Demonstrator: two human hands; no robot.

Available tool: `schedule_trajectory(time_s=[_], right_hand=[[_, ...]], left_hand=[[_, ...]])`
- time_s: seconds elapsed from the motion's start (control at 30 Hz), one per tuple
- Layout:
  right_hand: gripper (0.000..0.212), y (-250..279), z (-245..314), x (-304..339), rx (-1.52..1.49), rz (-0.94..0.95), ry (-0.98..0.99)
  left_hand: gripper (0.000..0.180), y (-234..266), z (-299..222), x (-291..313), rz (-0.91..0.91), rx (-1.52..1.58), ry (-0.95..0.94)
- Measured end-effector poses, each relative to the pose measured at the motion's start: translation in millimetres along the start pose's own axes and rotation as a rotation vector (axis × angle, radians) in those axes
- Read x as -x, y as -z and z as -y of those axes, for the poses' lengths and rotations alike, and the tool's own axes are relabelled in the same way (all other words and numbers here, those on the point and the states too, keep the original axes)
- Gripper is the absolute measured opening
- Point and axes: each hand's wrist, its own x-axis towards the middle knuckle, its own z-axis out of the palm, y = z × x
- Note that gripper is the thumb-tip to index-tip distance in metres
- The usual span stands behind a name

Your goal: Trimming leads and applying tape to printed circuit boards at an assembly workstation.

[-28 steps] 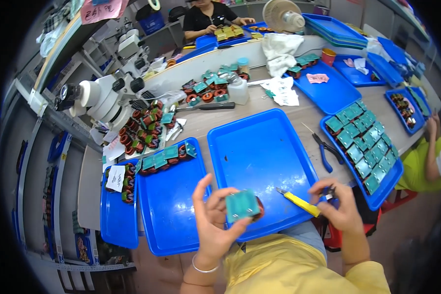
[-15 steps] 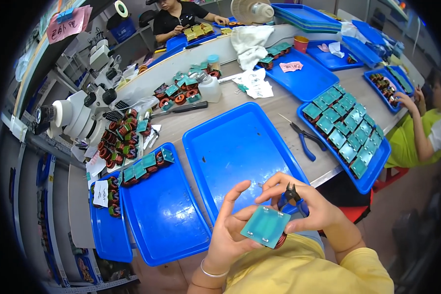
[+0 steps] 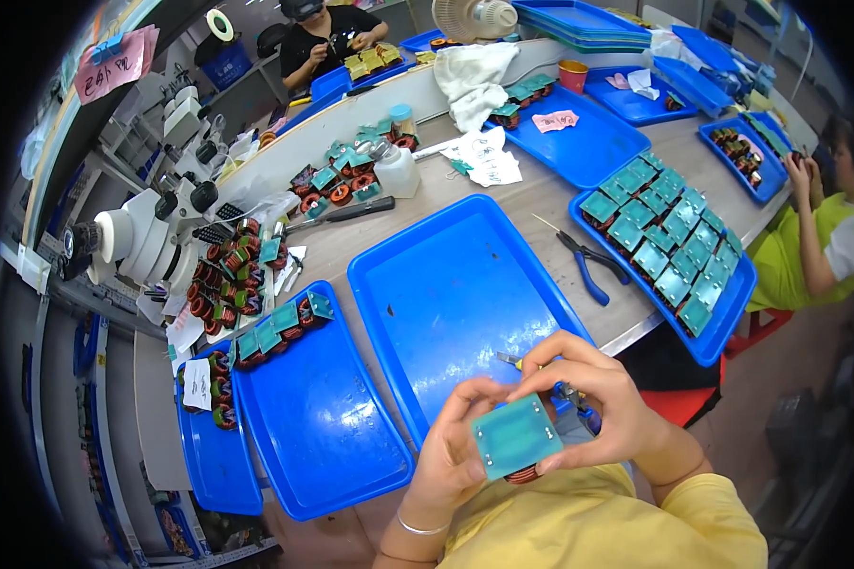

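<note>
Close in front of me, both hands hold a coil component with a square green circuit board (image 3: 517, 436) turned toward me. Red-brown copper winding (image 3: 522, 474) shows below the board's lower edge. My left hand (image 3: 449, 462) grips its left side, with a bracelet on the wrist. At the right edge, my right hand (image 3: 603, 384) pinches the board with its thumb. Blue-handled side cutters (image 3: 581, 408) are tucked in that same hand, partly hidden by the fingers. A small yellow-and-grey pointed piece (image 3: 510, 359) shows by the right fingertips; whether it is held cannot be told.
A large blue tray (image 3: 446, 275) lies beyond my hands, another blue tray (image 3: 327, 417) to its left. Blue-handled pliers (image 3: 584, 266) rest on the table beside a tray of green-board components (image 3: 669, 237). Loose coils (image 3: 223, 284) lie near a microscope (image 3: 133, 228). Two co-workers sit nearby.
The board has turned in my hands, and its solder points now face differently. The side cutters have sunk deeper behind my right fingers. The right co-worker's hands have drawn back from the tray.
</note>
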Motion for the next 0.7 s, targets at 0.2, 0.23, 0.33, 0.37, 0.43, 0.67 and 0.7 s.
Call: schedule_trajectory(time_s=[0.2,0.23,0.33,0.37,0.43,0.67,0.7], right_hand=[[0.052,-3.9,0.8,-0.7,0.128,-0.091,-0.017],[0.051,-3.9,0.8,0.1,0.152,-0.112,-0.03],[0.053,-3.3,-0.4,-2.4,0.257,-0.088,0.081],[0.053,-1.8,0.8,-2.9,0.26,-0.089,0.081],[0.053,0.7,3.6,-3.3,0.294,-0.031,0.019],[0.054,12.2,-8.9,17.9,0.109,-0.195,-0.222],[0.047,15.9,-10.0,19.6,0.162,-0.14,-0.208]], left_hand=[[0.07,-12.3,2.5,3.1,-0.035,-0.256,-0.148],[0.069,-14.1,3.1,1.8,-0.057,-0.293,-0.16],[0.068,-14.7,2.6,3.2,-0.119,-0.302,-0.182],[0.068,-13.1,2.9,3.9,-0.116,-0.301,-0.182],[0.067,-8.9,3.6,6.7,-0.16,-0.304,-0.14],[0.081,-16.9,-0.2,12.1,-0.277,-0.29,-0.095],[0.081,-14.6,0.7,13.6,-0.26,-0.332,-0.115]])
